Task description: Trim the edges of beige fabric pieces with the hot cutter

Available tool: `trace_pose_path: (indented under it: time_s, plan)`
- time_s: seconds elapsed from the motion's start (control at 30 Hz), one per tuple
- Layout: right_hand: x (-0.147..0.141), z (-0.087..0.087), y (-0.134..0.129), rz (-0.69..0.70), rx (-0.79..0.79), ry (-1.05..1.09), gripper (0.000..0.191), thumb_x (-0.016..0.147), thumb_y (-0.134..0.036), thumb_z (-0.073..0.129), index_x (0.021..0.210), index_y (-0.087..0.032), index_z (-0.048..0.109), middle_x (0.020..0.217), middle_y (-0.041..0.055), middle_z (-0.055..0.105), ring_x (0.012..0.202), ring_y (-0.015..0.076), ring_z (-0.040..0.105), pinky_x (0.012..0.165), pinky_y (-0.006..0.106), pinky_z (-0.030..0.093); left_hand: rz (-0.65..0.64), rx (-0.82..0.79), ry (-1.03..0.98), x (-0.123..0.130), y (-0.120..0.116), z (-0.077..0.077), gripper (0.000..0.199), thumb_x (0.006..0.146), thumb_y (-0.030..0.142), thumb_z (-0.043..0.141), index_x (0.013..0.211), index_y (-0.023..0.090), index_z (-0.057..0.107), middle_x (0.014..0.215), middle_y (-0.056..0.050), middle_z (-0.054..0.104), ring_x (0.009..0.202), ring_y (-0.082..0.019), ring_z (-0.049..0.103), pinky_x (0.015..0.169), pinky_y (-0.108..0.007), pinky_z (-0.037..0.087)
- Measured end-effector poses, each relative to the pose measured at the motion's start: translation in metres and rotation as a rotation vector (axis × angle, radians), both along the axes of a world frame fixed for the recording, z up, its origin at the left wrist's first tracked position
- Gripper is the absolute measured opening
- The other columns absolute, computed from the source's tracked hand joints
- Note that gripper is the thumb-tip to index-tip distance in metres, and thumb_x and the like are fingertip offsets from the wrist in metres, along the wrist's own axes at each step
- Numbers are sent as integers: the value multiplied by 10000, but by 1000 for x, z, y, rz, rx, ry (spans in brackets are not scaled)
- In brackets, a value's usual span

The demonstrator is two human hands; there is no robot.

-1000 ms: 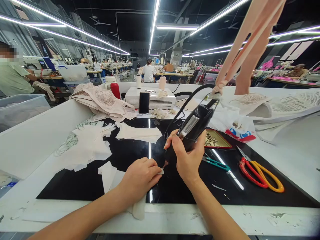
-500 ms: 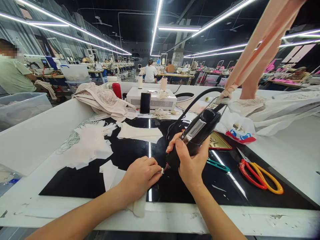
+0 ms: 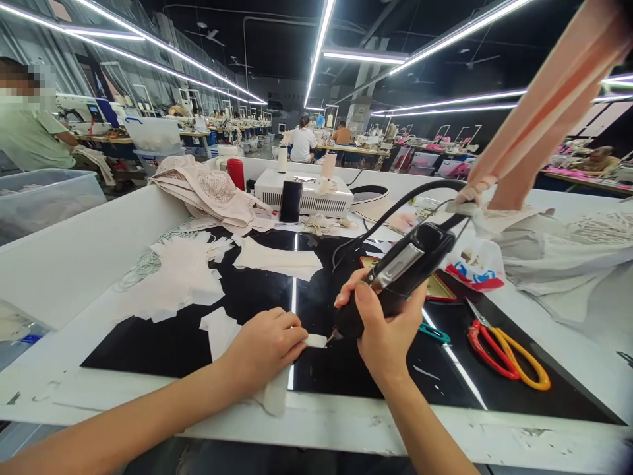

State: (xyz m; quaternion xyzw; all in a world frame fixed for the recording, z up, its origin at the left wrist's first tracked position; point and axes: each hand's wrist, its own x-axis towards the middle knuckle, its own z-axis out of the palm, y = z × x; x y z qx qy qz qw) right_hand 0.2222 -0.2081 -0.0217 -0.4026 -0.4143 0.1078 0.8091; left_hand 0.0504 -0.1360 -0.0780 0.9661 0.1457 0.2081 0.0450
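My right hand (image 3: 388,323) is wrapped round a black corded hand tool (image 3: 405,267) with a silver lever on its side. The tool tilts down to the left, its narrow tip near the end of a white fabric strip (image 3: 316,341). My left hand (image 3: 267,346) is closed on that strip, which sticks out past the fingers; the rest is hidden under the hand. Pale cut fabric (image 3: 216,330) shows beside the left wrist. A pink cloth band (image 3: 534,125) is tied at the tool's cord end. Everything lies over a shiny black board (image 3: 148,353).
Red-and-orange-handled scissors (image 3: 509,353) and teal snips (image 3: 435,332) lie on the right. Pale fabric pieces (image 3: 173,274) spread at left, with another panel (image 3: 277,258) behind my hands. A phone (image 3: 291,201) leans on a white vented box (image 3: 270,191). Co-workers sit farther off.
My left hand has moved slightly left, and more of the white strip shows between it and the tip. The tool in my right hand has shifted a little right. The camera view has turned slightly.
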Motion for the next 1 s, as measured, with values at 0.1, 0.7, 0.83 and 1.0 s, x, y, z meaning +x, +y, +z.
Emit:
trace_pose_path:
  time_s: [0.1,0.7,0.83,1.0]
  plan:
    - [0,-1,-3,11,2,-12,420,870,-244,810,1161,-283,510,801,-82,717,543,116,655,541,280,590,-18,34,-50,-6,-1,-2,116,1048,194,629,1107,201,729,996,-11,723,866,-202,643,767,-354,521]
    - [2,-2,-8,-7,-5,-53,388,884,-275,812,1115,-287,502,792,-91,691,551,121,633,554,305,574,11,105,-52,-8,-5,3,249,959,-32,569,1101,113,713,1125,-76,721,1008,-236,649,866,-363,585]
    - [2,-1,-9,-1,-1,-49,395,884,-267,807,1142,-283,509,790,-87,689,545,125,633,547,307,575,-161,34,-79,-5,-16,1,234,984,-18,537,1069,134,693,1088,-56,707,988,-189,639,865,-285,575]
    - [2,-2,-9,-3,1,-49,397,884,-271,812,1141,-288,510,802,-83,691,547,127,638,555,313,586,-136,-7,18,-1,-22,-8,255,973,-19,522,1059,170,670,1024,-61,695,962,-186,659,792,-269,570]
